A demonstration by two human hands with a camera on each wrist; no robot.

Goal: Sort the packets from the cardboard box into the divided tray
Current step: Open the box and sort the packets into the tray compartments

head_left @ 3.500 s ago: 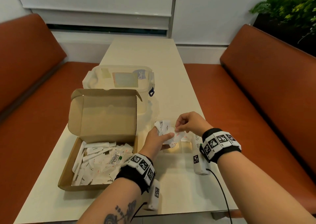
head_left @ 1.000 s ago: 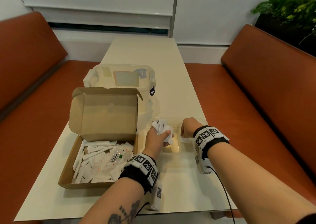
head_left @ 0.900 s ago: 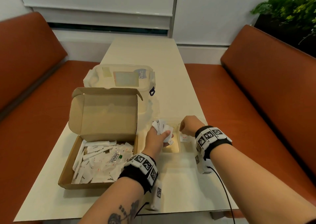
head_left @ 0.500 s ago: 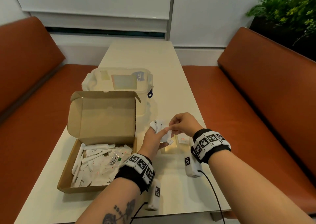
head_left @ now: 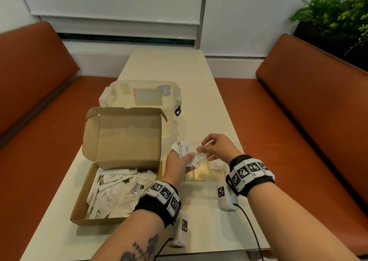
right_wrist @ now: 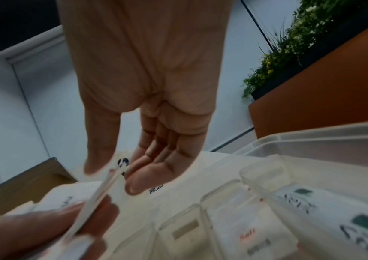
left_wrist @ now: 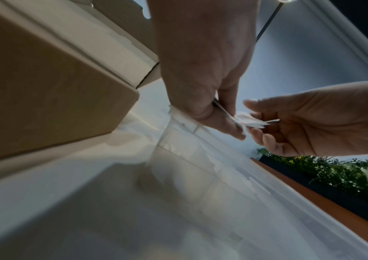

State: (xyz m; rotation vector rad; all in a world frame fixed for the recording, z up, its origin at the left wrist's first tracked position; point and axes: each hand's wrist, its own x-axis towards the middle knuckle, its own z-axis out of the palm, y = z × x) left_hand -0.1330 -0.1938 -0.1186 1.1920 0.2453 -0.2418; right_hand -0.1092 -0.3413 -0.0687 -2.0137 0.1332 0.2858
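My left hand hovers over the clear divided tray and grips a bundle of white packets. My right hand meets it from the right, thumb and fingers pinching the edge of one thin packet that sticks out of the bundle. The open cardboard box stands left of the tray with many white packets loose inside. In the right wrist view a salt packet lies in one tray compartment and green-printed packets in another.
A lidded clear plastic container stands behind the box. The narrow cream table runs away between two orange benches. A planter sits at the far right. Wrist camera cables hang at the near table edge.
One second ago my right hand was down in a tray compartment on the right. It has since risen and moved left to the bundle and taken hold of a packet. My left hand stayed put.
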